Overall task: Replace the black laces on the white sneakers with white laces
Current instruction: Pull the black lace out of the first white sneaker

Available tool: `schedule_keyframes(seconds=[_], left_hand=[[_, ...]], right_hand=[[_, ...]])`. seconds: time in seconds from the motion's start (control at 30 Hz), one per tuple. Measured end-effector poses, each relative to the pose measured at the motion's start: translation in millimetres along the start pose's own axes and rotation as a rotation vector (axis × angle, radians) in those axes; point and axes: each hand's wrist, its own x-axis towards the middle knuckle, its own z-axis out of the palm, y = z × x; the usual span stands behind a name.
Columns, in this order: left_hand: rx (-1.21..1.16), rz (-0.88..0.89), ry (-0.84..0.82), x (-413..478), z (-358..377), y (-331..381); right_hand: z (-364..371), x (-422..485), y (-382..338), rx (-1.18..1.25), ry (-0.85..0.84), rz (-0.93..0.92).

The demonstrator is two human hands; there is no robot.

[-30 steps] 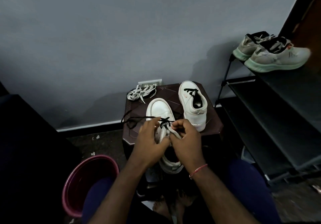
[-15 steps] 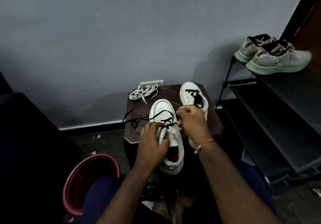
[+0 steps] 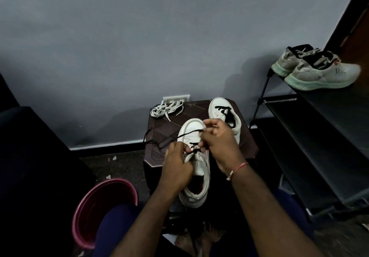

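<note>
1. On the stool [image 3: 169, 126]: near sneaker [image 3: 196, 163], toe to the wall, heel hanging over the front edge toward the person. Far sneaker [image 3: 216, 107] sits behind it, black lacing intact.
2. Left hand [image 3: 175, 169] clenched on the near sneaker's upper beside the eyelets. Right hand [image 3: 217, 140] pinches the black lace [image 3: 188, 133] above the toe; the strand runs left across the toe and trails loose onto the stool.
3. White laces [image 3: 166, 109] lie bunched at the stool's back left corner, untouched.
4. Judgement: mid-unlacing, a few crossings left near the throat. Whole white re-lace plus the second shoe remain.
5. Risks:
   - A sideways pull could drag the sneaker off the edge if the left hand loosens; the overhanging heel makes it tip-prone.
   - The loose tail could snag or knot at an eyelet if pulled fast.
   - The tail sweeping left could knock the white laces off toward the bucket [image 3: 103, 207] or the floor.
   - Dim light makes a crossing easy to miss.
</note>
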Motion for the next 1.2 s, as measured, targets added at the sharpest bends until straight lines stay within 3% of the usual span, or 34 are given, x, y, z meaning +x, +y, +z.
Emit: schedule_keyframes(seconds=[0.03,0.1,0.3,0.47,0.6,0.9,1.0,1.2], left_hand=[[-0.048,-0.014,0.016,-0.1,0.7,-0.9],[-0.138,-0.049,0.051,0.1,2.6,-2.2],[-0.223,-0.054,0.105,2.2,9.3,-5.2],[-0.225,-0.029,0.083,-0.3,6.6,-5.1],[-0.158,-0.002,-0.013,1.1,0.2,-7.1],[0.103,0.098,-0.275,20.1,-26.1,-1.9],[-0.023,0.067,-0.276,21.4,-31.1,-4.8],[-0.683,-0.197,-0.262,15.3,-41.0,-3.6]], right_hand=[[-1.1,2.9,-3.6,0.13,0.092,-0.033],[-7.1,6.7,-10.1,0.147,0.179,-0.101],[-16.4,-20.7,13.1,-0.285,-0.145,-0.087],[-0.2,-43.3,38.7,-0.642,-0.106,-0.194],[2.3,-44.5,38.5,-0.672,0.018,-0.226],[1.5,-44.9,37.7,-0.665,0.072,-0.263],[2.8,-42.7,38.1,-0.638,0.114,-0.255],[2.1,-38.5,35.0,-0.617,0.148,-0.248]])
